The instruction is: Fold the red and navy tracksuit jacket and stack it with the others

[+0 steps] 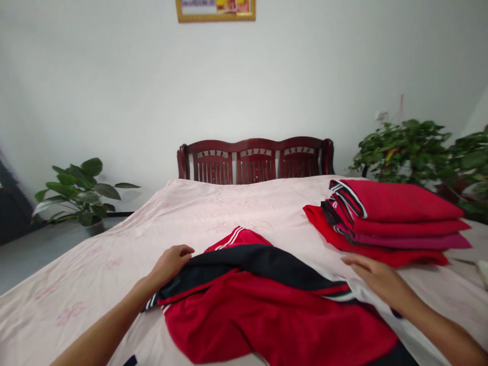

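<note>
A red track garment (267,320) with black panels and white stripes lies crumpled on the pale pink bedsheet (114,264). My left hand (170,267) lies on its black band at the left edge, fingers curved; I cannot tell whether it grips the cloth. My right hand (375,277) rests flat and open over a white part of the garment, close to a stack of folded red garments (389,218). The hand does not touch the stack. Part of the garment runs below the bottom of the view.
A dark wooden headboard (255,160) stands at the far side of the bed, with a framed picture (215,10) above it. A potted plant (82,193) stands on the grey floor (38,254) at left. Leafy plants (404,152) fill the right.
</note>
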